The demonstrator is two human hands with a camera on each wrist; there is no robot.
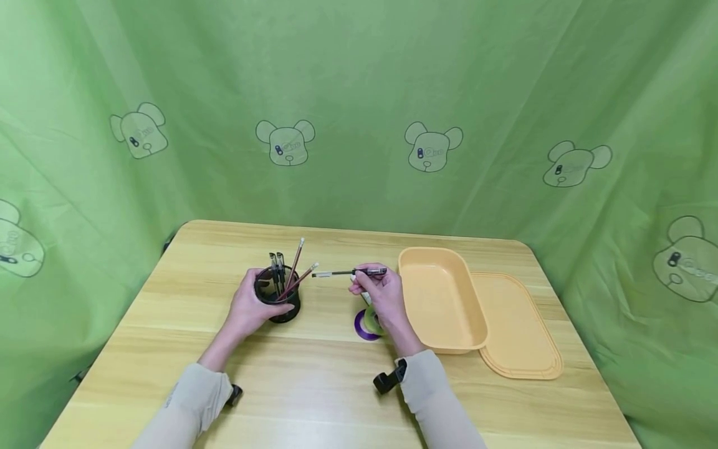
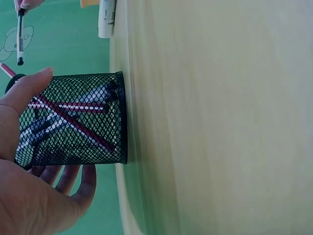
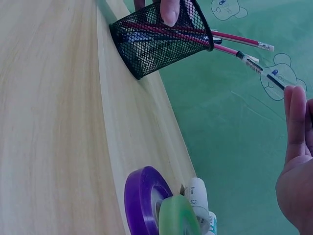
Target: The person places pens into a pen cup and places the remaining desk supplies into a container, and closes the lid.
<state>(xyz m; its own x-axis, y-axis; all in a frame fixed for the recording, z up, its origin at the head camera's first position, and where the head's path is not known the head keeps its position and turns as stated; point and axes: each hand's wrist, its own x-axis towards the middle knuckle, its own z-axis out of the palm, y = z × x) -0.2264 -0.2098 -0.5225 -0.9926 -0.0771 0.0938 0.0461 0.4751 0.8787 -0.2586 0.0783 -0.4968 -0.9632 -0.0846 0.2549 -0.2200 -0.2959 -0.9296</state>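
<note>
My left hand grips a black mesh pen holder round its side, thumb on one side and fingers on the other. Inside it stand two dark pens and two red-brown pencils with white eraser ends. To the right of the holder, my right hand pinches a pen above the table. The pen lies nearly level, and its end points left toward the holder's mouth. Below the right hand are a purple tape roll and a green tape roll, partly hidden in the head view.
White cylindrical containers stand beside the tape rolls. A yellow-orange tray lies right of my right hand, with a matching flat lid partly under its edge. Behind the wooden table hangs a green curtain.
</note>
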